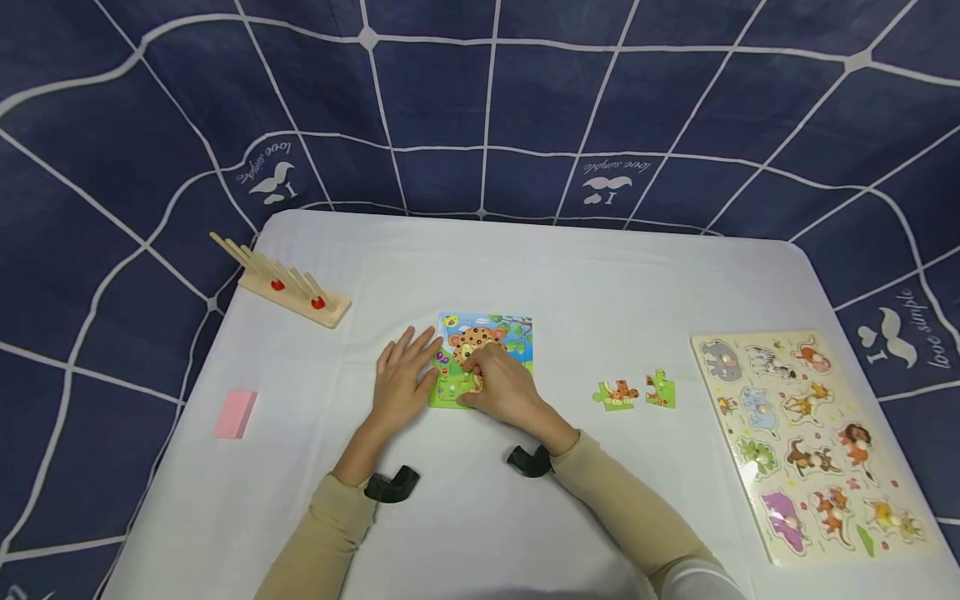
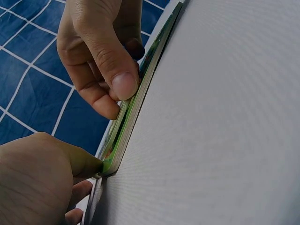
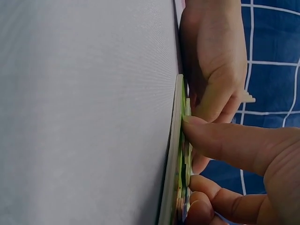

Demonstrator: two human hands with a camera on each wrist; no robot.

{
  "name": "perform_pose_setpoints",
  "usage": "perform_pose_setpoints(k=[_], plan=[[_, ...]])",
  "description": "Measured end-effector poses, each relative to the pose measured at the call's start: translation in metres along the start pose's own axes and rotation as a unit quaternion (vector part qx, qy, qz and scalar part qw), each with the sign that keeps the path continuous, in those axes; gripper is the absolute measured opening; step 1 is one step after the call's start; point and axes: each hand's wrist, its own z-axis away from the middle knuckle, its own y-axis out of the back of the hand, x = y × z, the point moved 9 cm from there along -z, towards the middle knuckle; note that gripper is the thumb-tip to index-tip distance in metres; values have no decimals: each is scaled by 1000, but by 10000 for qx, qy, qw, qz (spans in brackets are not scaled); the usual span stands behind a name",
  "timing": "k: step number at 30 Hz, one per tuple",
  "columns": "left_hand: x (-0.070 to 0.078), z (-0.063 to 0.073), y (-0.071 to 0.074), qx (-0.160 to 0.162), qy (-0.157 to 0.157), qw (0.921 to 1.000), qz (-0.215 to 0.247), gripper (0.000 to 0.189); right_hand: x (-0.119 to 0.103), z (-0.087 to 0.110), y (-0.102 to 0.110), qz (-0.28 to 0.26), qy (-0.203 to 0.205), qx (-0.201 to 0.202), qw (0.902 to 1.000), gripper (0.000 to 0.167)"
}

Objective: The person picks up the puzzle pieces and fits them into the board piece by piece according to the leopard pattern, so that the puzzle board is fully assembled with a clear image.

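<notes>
A jigsaw puzzle board (image 1: 517,327) with a spotted leopard cub on a blue and green scene lies flat on the white table. My left hand (image 1: 401,385) lies along its left side, fingers stretched out; in the left wrist view the thumb (image 2: 86,161) touches the board's corner. Over the board's lower middle, my right hand (image 1: 512,390) pinches a puzzle piece (image 3: 188,105) between thumb and curled fingers. That piece sits slightly proud of the board in the right wrist view; the hand hides most of it from above. Two loose puzzle pieces (image 1: 617,396) (image 1: 661,390) lie right of the board.
On the right stands a wooden animal peg puzzle (image 1: 772,458). A wooden peg rack (image 1: 296,304) with two red beads is at the back left, and a pink block (image 1: 236,414) lies at the left. Dark blue gridded cloth (image 1: 540,100) hangs behind the table.
</notes>
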Motion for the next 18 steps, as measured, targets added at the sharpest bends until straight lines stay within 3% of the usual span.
perform_pose_setpoints(k=[9, 18], plan=[[0, 0, -1, -14, 37, 10000, 7, 48, 0, 1, -1, -45, -23, 30, 10000, 43], [-1, -1, -1, -36, 50, 10000, 8, 48, -1, -1, 0, -77, 180, 151, 9997, 33]])
